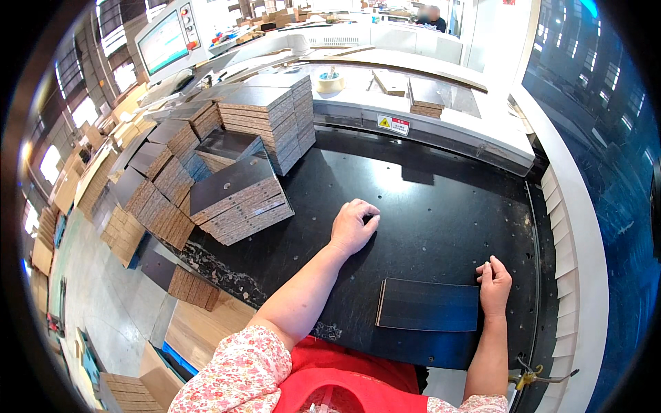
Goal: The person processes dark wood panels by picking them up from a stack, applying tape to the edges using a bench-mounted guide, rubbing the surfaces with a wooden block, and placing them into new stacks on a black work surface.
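My left hand (pixel 354 227) is over the middle of the black table, its fingers curled in and nothing seen in them. To its left stands a short stack of dark-faced boards (pixel 237 196) with raw chipboard edges and small drilled holes. My right hand (pixel 494 288) is at the right, its fingers partly stretched out and holding nothing. Just left of that hand, a dark rectangular board (pixel 428 305) lies flat near the table's front edge; it looks like more than one layer along its left side.
Taller board stacks (pixel 265 113) fill the table's left side. Behind runs a white machine ledge with a tape roll (pixel 330 82) and boards (pixel 427 96). A control screen (pixel 164 45) stands far left. A yellow-handled tool (pixel 529 378) hangs at the right edge. Someone (pixel 432 19) is far back.
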The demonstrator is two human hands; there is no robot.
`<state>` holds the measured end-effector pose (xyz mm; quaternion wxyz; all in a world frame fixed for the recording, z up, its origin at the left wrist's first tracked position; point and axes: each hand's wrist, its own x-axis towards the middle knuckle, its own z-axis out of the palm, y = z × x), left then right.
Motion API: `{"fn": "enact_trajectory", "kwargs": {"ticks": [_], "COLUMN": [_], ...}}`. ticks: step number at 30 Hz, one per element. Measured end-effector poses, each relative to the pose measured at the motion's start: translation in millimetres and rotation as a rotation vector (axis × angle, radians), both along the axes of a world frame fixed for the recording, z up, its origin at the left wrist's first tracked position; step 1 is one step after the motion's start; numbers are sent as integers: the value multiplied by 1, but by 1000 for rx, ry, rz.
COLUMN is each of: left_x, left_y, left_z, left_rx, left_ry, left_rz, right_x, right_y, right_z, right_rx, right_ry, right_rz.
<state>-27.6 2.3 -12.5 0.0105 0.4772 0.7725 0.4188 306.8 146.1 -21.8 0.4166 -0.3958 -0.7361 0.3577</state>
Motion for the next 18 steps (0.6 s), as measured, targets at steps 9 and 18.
{"fn": "enact_trajectory", "kwargs": {"ticks": [9, 18], "left_x": [1, 0], "left_y": [0, 0], "left_z": [1, 1], "left_rx": [9, -4], "left_ry": [-10, -2], "left_rz": [-5, -2], "right_x": [0, -1], "right_y": [1, -1], "right_z": [-1, 2], "right_rx": [9, 6], "right_ry": [-4, -1], "right_rz": [-1, 5]}}
